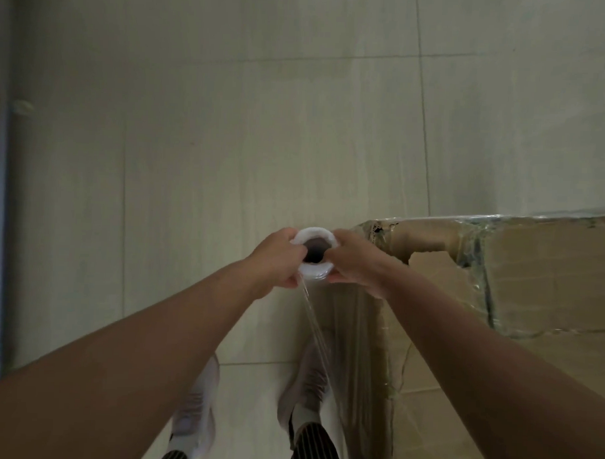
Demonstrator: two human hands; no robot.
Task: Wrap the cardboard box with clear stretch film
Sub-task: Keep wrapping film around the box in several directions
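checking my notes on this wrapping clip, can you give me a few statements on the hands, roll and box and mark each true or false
1. Both hands hold the film roll. True: left hand and right hand grip it from either side.
2. The roll lies on the floor. False: it is held up in the air, its hollow core facing the camera.
3. The cardboard box stands to the person's right. True.
4. The box has no film on it. False: shiny film already covers its near side and top edge.
5. The person is barefoot. False: light shoes show below.
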